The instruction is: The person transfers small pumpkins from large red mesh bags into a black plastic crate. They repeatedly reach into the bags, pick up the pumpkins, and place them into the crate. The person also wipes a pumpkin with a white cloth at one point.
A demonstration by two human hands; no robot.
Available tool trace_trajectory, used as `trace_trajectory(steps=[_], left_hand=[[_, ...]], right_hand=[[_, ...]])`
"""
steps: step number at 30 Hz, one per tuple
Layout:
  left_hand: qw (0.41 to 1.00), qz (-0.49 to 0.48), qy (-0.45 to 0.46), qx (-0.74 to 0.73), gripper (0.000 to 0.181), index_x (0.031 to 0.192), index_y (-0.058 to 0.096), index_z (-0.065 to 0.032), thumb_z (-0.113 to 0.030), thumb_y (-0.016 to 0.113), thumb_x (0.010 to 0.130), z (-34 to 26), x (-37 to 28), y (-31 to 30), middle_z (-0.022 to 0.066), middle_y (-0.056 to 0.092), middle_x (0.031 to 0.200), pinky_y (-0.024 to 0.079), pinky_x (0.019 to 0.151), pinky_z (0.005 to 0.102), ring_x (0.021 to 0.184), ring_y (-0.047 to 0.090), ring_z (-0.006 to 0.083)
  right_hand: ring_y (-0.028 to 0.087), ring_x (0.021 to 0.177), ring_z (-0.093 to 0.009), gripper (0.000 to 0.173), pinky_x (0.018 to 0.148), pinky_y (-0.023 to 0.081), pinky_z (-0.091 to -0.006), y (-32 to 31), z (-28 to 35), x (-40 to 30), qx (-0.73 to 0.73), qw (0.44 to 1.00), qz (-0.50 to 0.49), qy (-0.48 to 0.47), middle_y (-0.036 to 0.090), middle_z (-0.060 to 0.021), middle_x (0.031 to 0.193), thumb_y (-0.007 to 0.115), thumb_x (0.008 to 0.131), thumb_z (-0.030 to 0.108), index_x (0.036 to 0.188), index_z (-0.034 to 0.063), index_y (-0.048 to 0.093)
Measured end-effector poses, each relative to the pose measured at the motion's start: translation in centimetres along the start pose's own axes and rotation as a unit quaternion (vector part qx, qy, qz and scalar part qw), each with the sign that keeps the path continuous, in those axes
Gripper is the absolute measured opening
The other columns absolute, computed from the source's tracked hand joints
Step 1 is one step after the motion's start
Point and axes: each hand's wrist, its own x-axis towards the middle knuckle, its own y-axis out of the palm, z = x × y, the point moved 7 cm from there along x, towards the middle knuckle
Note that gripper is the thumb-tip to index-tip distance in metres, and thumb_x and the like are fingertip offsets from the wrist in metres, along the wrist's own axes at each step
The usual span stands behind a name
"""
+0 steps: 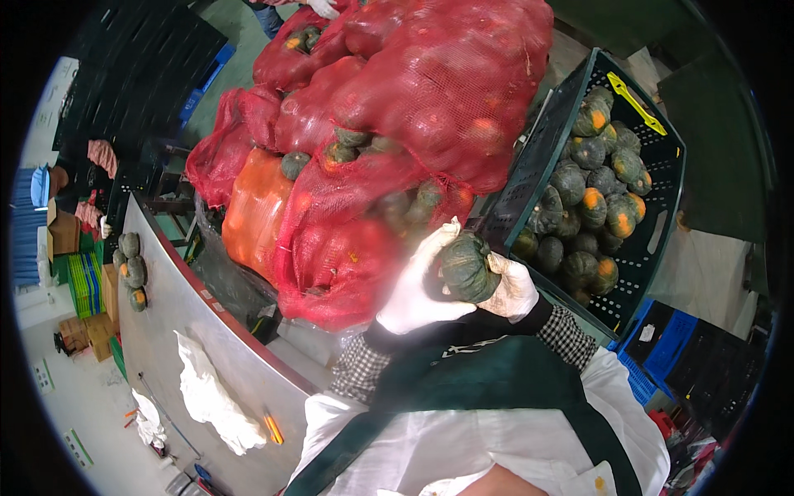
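Between my two white-gloved hands I hold a small dark green pumpkin [469, 268] in front of my apron. My left hand [417, 291] is curved around its left side, thumb below and fingers above. On the other side my right hand [510, 286] grips it; that glove's fingers are soiled. Just beyond my hands lies an open red mesh sack [347, 248] with more pumpkins showing through its mouth. To my right stands a dark green plastic crate [657, 204], partly filled with green pumpkins [593, 208], some with orange patches.
Full red mesh sacks [434, 93] are piled ahead, beside an orange sack [254, 211]. On the left, a metal table [161, 322] carries several pumpkins [131, 270], a white cloth [214, 397] and an orange-handled cutter [273, 429]. Another person's gloved hand [324, 8] shows at the top.
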Motion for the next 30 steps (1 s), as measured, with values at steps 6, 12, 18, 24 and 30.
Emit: trace_trajectory(steps=[6,12,18,24,30], left_hand=[[0.994,-0.043,-0.066,-0.07,0.088,0.15,0.022,0.003,-0.007,0.074,0.079,0.1,1.0,0.5,0.0166,0.032,0.151,0.029,0.114,0.0371,0.14,0.032,0.0248],[0.986,-0.091,-0.07,-0.125,0.079,0.149,0.022,0.0051,-0.005,0.067,0.084,0.4,1.2,1.0,0.0175,0.037,0.147,0.033,0.112,0.0378,0.136,0.038,0.0245],[0.987,-0.048,-0.025,-0.149,0.085,0.152,0.018,-0.0026,-0.002,0.066,0.081,-0.9,2.7,4.0,0.0182,0.034,0.148,0.035,0.11,0.0416,0.138,0.035,0.0274],[0.995,-0.069,-0.008,-0.075,0.089,0.153,0.016,-0.0075,0.007,0.065,0.08,0.3,4.1,7.0,0.0158,0.035,0.148,0.039,0.108,0.0379,0.132,0.043,0.026],[0.988,-0.023,-0.142,0.057,0.064,0.146,0.034,-0.0033,-0.002,0.061,0.089,5.3,2.2,5.1,0.0153,0.045,0.143,0.04,0.108,0.0371,0.129,0.047,0.0246]], right_hand=[[0.046,0.128,-0.021,0.066,0.106,0.038,-0.0375,3.3,3.3,-2.1,-0.218,0.964,-0.043,-0.148,0.045,-0.0112,0.139,0.056,0.086,0.001,0.146,0.0023,0.029],[0.04,0.133,-0.018,0.074,0.11,0.032,-0.0328,4.0,3.9,-3.4,-0.257,0.952,-0.017,-0.162,0.038,-0.0102,0.145,0.054,0.084,-0.003,0.15,0.0019,0.022],[0.043,0.13,-0.018,0.082,0.11,0.034,-0.0329,4.3,5.7,-5.0,-0.433,0.859,-0.098,-0.254,0.043,-0.009,0.141,0.066,0.079,-0.006,0.15,0.0029,0.025],[0.048,0.127,-0.022,0.095,0.109,0.036,-0.0339,5.6,8.0,-8.0,-0.589,0.692,-0.156,-0.388,0.053,-0.0127,0.132,0.068,0.066,-0.011,0.15,0.0039,0.026],[0.049,0.127,-0.026,0.081,0.109,0.036,-0.0359,4.2,11.8,-13.8,-0.67,0.541,-0.267,-0.433,0.052,-0.0154,0.132,0.066,0.065,-0.011,0.14,0.0003,0.04]])
